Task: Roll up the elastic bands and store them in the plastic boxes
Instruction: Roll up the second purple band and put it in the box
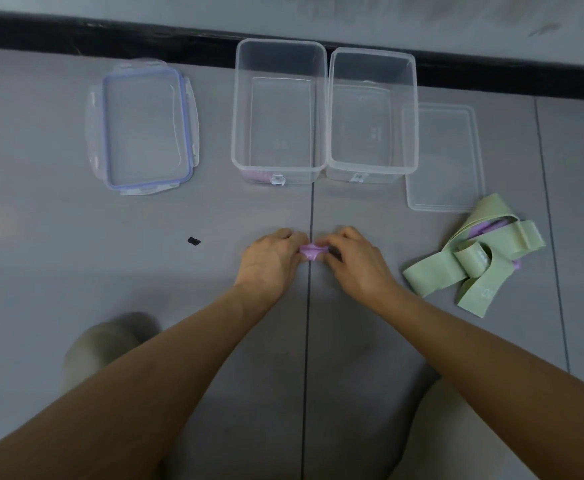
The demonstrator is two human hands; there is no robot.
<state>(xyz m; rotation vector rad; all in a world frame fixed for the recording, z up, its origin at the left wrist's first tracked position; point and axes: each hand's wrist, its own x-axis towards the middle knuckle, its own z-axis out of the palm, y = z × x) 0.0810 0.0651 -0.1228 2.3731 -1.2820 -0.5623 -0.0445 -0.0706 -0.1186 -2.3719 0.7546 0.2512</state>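
Here, left of two empty clear boxes (279, 112) lies one blue-rimmed lid (143, 124), before them the left hand (269, 259) and right hand (356, 263) each keep a pinching grip on one purple band (309, 251), apparently rolling it tight, and rightward lie one plain lid (446, 157) and tangled green bands (474, 258).

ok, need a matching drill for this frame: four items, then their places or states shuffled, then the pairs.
Items:
1. blue-rimmed lid
2. clear lid
3. purple band
4. green bands

Places or states:
A. loose heap, far right
B. pinched between both hands
C. flat, left of the boxes
D. flat, right of the boxes

Pairs: 1-C, 2-D, 3-B, 4-A
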